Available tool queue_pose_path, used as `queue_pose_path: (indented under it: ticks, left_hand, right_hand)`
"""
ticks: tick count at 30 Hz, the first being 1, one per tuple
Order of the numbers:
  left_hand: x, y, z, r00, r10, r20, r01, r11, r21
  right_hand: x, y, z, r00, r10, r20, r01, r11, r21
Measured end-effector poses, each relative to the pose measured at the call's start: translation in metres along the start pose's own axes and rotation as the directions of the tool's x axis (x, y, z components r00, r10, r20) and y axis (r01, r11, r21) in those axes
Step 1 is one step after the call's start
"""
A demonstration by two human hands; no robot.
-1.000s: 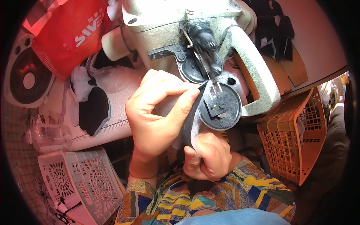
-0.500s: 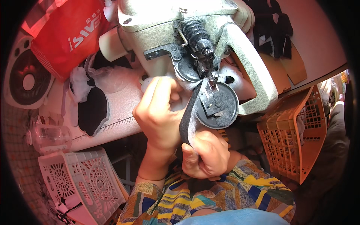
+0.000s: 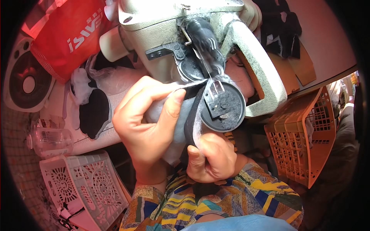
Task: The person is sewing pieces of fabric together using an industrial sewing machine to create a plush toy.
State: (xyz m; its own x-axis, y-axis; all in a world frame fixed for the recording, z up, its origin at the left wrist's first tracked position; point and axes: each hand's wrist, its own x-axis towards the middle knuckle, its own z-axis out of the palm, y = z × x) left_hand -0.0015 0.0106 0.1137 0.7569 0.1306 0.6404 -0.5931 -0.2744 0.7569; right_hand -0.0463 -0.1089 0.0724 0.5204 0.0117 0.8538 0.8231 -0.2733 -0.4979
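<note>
Head view: pinching black fabric [image 3: 189, 126] in left hand [image 3: 138, 127], between thumb and bent forefinger, closed right onto cloth. Gripping lower end in right hand [image 3: 214, 161], between thumb and curled forefinger, remaining fingers folded into palm. Running up from right pinch along left rim of disc [image 3: 233, 107], then out leftward to left pinch. Meeting at top of disc, just under machine [image 3: 154, 32]. Too blurred there to tell exact contact. Showing white fuzz along edge beside disc.
</note>
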Motion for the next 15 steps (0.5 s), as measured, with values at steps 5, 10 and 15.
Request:
queue_pose_path:
  ticks: [5, 10, 15]
  left_hand:
    - [0.001, -0.006, 0.009, 0.998, 0.041, 0.054, -0.038, 0.998, -0.052]
    - [0.001, -0.003, 0.009, 0.993, 0.02, 0.114, -0.013, 0.998, -0.061]
    - [-0.006, -0.008, 0.0, 0.889, -0.184, 0.419, 0.367, 0.833, -0.413]
  right_hand:
    - [-0.001, 0.0, 0.008, 0.99, 0.114, -0.079, -0.118, 0.992, -0.039]
    - [-0.003, 0.0, 0.01, 0.984, 0.139, -0.113, -0.151, 0.983, -0.106]
    - [0.0, 0.005, 0.004, 0.994, 0.1, -0.054, -0.107, 0.983, -0.152]
